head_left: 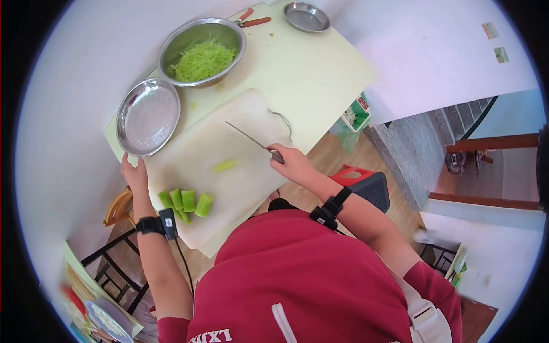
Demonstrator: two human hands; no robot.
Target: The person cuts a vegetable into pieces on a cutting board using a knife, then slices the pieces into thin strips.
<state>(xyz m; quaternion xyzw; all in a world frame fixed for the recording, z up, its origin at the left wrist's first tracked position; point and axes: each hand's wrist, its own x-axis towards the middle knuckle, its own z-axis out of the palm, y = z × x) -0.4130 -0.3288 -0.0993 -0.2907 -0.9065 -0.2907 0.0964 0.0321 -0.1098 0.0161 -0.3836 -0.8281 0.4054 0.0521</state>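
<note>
My right hand (293, 164) is closed round the handle of a kitchen knife (246, 134), its blade above the white cutting board (200, 137) and pointing up and left. Below the blade, a single pale green strip (223, 165) lies on the board. My left hand (135, 173) is at the near rim of an oval metal plate (147, 117), thumb and fingers against the edge; the rest of its grip is partly hidden. Several chunks of a peeled green stem vegetable (188, 200) are grouped at the board's near left corner.
Behind the plate stands a metal bowl (166, 66) of green shreds (205, 59). Orange-handled tools (254, 22) lie beside it. Another metal plate (307, 18) is at the table's far end. A red and grey stool (366, 188) stands on the floor at right.
</note>
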